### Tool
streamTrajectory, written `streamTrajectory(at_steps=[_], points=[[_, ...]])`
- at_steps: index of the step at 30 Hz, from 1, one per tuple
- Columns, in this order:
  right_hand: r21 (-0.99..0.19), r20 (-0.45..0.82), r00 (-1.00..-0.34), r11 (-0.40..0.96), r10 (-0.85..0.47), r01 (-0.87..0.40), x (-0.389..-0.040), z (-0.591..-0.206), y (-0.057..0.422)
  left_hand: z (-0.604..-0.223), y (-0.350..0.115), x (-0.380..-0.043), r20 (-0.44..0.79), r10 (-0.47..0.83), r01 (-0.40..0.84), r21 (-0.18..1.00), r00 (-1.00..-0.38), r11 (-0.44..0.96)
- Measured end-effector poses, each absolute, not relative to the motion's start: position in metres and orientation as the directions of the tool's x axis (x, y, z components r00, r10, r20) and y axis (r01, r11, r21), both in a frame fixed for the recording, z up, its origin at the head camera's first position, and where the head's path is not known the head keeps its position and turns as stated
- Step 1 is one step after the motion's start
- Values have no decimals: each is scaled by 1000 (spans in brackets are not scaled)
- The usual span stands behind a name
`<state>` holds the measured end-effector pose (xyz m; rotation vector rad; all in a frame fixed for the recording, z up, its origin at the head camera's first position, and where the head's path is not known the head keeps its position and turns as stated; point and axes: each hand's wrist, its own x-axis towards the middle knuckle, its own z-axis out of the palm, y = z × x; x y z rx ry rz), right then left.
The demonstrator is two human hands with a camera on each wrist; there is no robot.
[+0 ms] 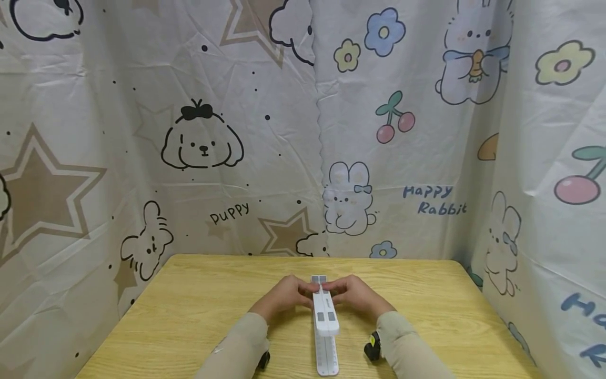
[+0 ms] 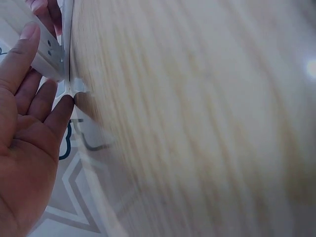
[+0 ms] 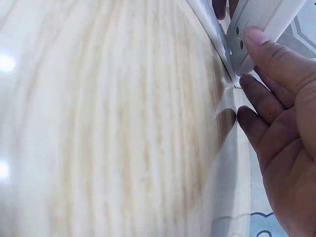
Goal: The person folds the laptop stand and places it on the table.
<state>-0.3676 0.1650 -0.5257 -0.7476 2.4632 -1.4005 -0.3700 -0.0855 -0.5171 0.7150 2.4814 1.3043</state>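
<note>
A white folding laptop stand [image 1: 324,305] with grey pads stands lengthwise on the table, its upper arm raised above its long base at the near end. At its far part my left hand [image 1: 294,292] grips it from the left. From the other side my right hand [image 1: 354,295] holds the same part. In the left wrist view, the left thumb [image 2: 30,37] lies on the stand's white side, with fingertips low near the tabletop. The right wrist view has the right thumb [image 3: 259,37] against the stand [image 3: 269,19] beside two small dark holes.
The light wooden table [image 1: 203,305] lies under both arms. A printed curtain [image 1: 284,131] with puppies, rabbits and stars hangs behind it and at both sides. Black wrist straps [image 1: 373,347] show beneath the beige sleeves [image 1: 407,342].
</note>
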Motion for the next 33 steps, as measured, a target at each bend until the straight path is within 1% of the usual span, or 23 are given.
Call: streamTrajectory(at_steps=[5,11,18,23,29,33], points=[[-830,44,-849,454,-527,-325,-365,-522,163,-518,-86,-370,15,549,341,797,-836,499],[-775,52,-841,510,-538,-374,-364,-520,162,-520,-88,-373,23,559,384,750,-829,538],[-747,71,-825,518,-560,-416,-361,-519,162,-518,-86,-371,12,571,409,711,-821,572],[-695,85,-818,554,-569,-458,-358,-516,160,-515,-84,-368,18,571,426,687,-820,589],[-719,68,-834,553,-547,-421,-356,-521,161,-516,-82,-366,30,580,457,651,-814,607],[-715,85,-828,544,-554,-438,-354,-523,161,-516,-81,-365,19,583,469,616,-812,633]])
